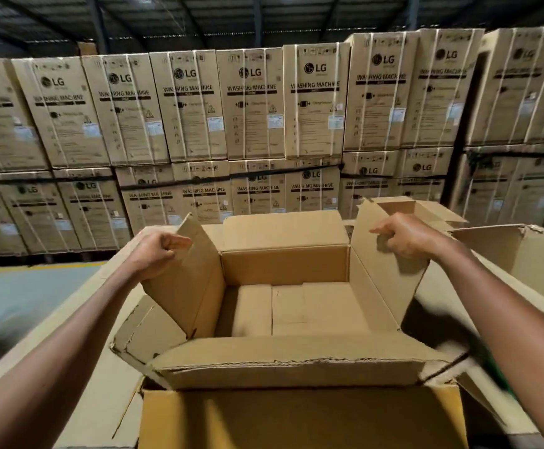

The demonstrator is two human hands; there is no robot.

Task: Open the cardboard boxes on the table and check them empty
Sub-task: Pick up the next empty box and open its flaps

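A brown cardboard box [283,267] stands open in front of me on a cardboard-covered table [108,367]. My left hand [159,251] grips the box's left flap [193,280] near its top edge. My right hand [403,236] grips the right flap [384,286], holding it spread outward. The far flap stands upright and the near flap [283,361] folds toward me. Inside the box I see only the bare cardboard bottom [296,309]. A second open box [296,419] sits at the lower edge, right below me.
Another open cardboard box [517,257] stands to the right, and one more [426,212] behind it. A wall of stacked washing-machine cartons [251,124] fills the background. Grey floor [21,296] lies to the left of the table.
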